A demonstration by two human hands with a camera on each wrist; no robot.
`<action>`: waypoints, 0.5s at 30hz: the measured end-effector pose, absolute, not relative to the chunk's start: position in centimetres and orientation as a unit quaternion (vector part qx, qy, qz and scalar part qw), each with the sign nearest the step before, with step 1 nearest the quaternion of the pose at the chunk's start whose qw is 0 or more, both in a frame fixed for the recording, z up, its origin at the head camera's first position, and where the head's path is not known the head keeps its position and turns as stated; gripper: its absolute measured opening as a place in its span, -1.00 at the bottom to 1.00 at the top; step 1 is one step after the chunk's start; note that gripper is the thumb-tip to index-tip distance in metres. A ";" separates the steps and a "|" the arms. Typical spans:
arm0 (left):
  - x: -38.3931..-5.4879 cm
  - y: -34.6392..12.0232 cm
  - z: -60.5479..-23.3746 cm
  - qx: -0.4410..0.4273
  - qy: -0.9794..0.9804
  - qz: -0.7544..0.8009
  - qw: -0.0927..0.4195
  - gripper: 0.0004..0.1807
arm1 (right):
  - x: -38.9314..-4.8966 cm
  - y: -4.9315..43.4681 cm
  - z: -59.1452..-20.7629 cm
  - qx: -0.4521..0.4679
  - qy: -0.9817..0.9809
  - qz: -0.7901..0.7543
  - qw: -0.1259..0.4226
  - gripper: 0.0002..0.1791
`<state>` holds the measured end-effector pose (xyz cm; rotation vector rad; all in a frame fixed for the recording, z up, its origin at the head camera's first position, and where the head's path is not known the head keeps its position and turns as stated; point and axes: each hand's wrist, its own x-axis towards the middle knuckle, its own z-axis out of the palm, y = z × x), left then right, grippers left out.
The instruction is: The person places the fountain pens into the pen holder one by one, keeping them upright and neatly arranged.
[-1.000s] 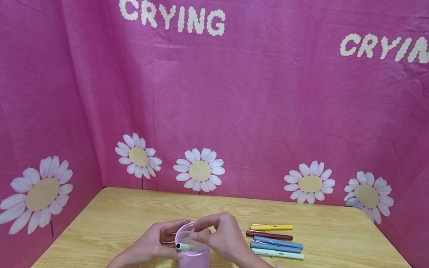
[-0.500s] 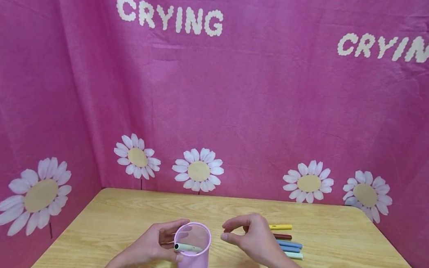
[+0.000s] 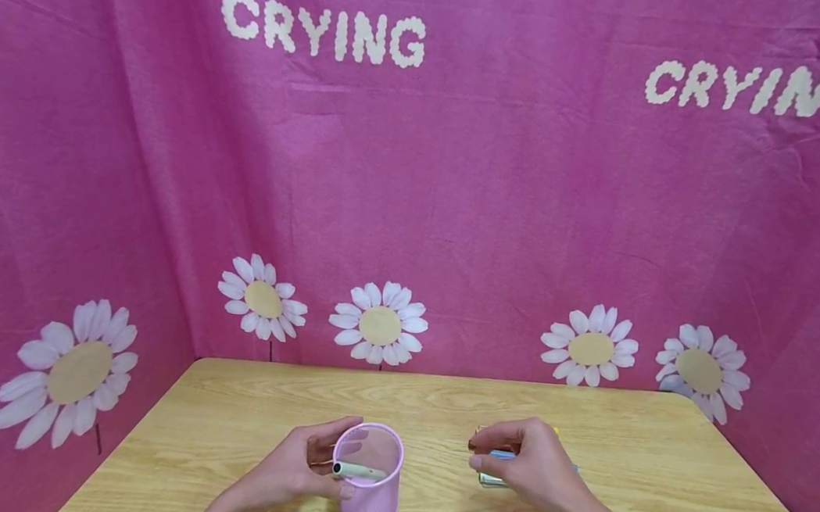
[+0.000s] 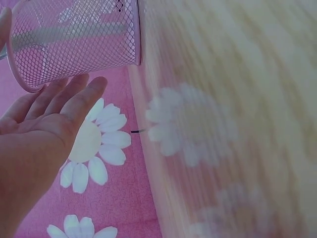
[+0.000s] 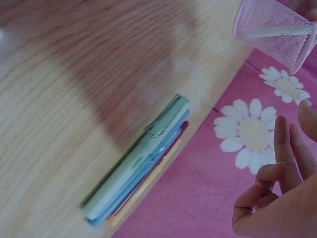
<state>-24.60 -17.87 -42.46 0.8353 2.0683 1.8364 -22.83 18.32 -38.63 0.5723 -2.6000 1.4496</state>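
Note:
My left hand point(image 3: 298, 464) holds a pink mesh pen cup point(image 3: 375, 508), with the thumb on its near side and fingers behind. The cup stands upright, slightly tilted. A pale green pen point(image 3: 360, 471) leans inside, its dark end at the rim near the thumb. My right hand point(image 3: 534, 463) hovers above a row of pens, thumb and index finger apart, nothing between them. The right wrist view shows these pens side by side: pale green point(image 5: 136, 158), blue, dark red and yellow point(image 5: 138, 193). In the head view the hand covers much of them.
A wooden table point(image 3: 246, 403) carries the cup and pens. Behind it and at the sides hangs a pink cloth point(image 3: 455, 212) with white daisies and lettering. Wood surface lies between the cup and the pens.
My right hand has drawn out of the cup and moved right, over the pens. The pale green pen stays in the cup. My left hand has hardly moved.

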 end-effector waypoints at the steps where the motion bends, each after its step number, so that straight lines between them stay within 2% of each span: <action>1: -24.6 -17.9 -42.4 0.284 0.711 0.630 0.126 -0.03 | -22.8 18.6 -38.8 0.191 -0.857 0.476 0.055 -0.83; 7: -24.6 -17.7 -42.5 0.283 0.706 0.636 0.130 -0.03 | -23.0 20.0 -39.4 0.173 -0.875 0.449 0.054 -0.85; 15: -24.7 -17.6 -42.7 0.294 0.700 0.639 0.127 -0.04 | -23.5 21.7 -40.5 0.146 -0.896 0.417 0.042 -0.79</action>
